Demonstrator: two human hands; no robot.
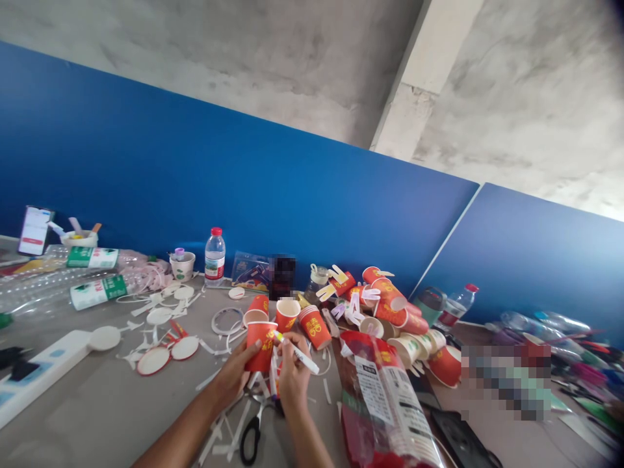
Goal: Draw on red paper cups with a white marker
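A red paper cup (261,335) with gold print is gripped by my left hand (238,364) at its left side. My right hand (294,370) is closed around a white marker (305,357); its yellow tip end lies at the cup's right side, and I cannot tell if it touches. Behind the cup stand more red paper cups, one upright with its mouth showing (288,311) and a stack lying tilted (316,327). Black-handled scissors (250,439) lie below my hands among white paper strips (221,447).
Cut paper discs (154,360) and a white power strip (46,374) lie to the left. A roll of clear tape (214,321) is behind my left hand. On the right, a plastic sleeve of cups (385,403) sits before a heap of red cups (392,296). A water bottle (214,259) stands by the blue partition (244,175).
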